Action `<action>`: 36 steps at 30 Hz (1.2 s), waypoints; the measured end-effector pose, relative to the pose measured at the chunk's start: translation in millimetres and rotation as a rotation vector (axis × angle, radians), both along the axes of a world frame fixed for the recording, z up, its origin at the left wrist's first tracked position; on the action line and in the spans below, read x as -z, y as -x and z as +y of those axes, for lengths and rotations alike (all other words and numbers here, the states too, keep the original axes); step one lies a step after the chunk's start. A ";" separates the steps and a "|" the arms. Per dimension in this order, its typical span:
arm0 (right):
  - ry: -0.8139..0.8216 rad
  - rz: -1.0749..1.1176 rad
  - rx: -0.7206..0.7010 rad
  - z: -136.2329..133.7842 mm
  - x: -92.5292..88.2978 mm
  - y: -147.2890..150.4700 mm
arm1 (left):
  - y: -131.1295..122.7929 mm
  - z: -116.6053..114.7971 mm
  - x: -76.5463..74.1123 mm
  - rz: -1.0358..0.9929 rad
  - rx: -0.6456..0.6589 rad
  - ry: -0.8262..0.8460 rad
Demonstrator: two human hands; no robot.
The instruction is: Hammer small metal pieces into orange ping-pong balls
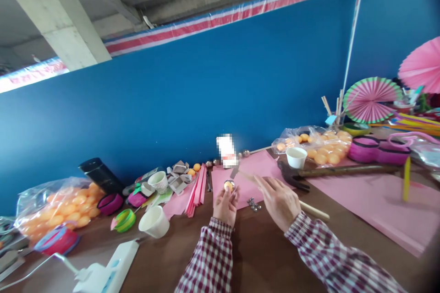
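My left hand point(225, 206) is closed around a small orange ball point(228, 186) that has a shiny silver part along its rim. My right hand point(282, 203) grips a long wooden-handled tool point(314, 210). Its blurred grey end points left, just above the ball, and I cannot tell whether they touch. Both hands are over a pink paper sheet point(254, 167) on the brown table. Between them lies a small cluster of silver metal pieces point(254, 204). Beyond the ball stands a bright, pixelated rectangle point(227, 150), with several shiny balls point(246, 153) beside it.
A hammer point(343, 170) lies right, near a white cup point(296, 158) and bagged orange balls point(326, 146). At left are paper cups point(154, 222), pink strips point(196, 192), another bag of balls point(68, 206) and a power strip point(120, 261). A blue partition point(206, 91) stands behind.
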State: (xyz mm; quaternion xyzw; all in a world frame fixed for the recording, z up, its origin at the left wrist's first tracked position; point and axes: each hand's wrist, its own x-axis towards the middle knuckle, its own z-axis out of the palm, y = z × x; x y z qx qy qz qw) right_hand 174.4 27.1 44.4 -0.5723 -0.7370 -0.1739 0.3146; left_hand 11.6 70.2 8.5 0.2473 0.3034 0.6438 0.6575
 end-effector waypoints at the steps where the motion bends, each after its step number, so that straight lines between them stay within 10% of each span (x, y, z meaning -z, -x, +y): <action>1: 0.010 -0.007 -0.004 -0.2 0.4 0.7 | 0.1 -0.1 0.3 -0.004 -0.001 0.006; 36: 0.057 0.034 -0.009 0.5 3.7 2.1 | 0.4 1.5 -6.1 -0.163 -0.066 0.161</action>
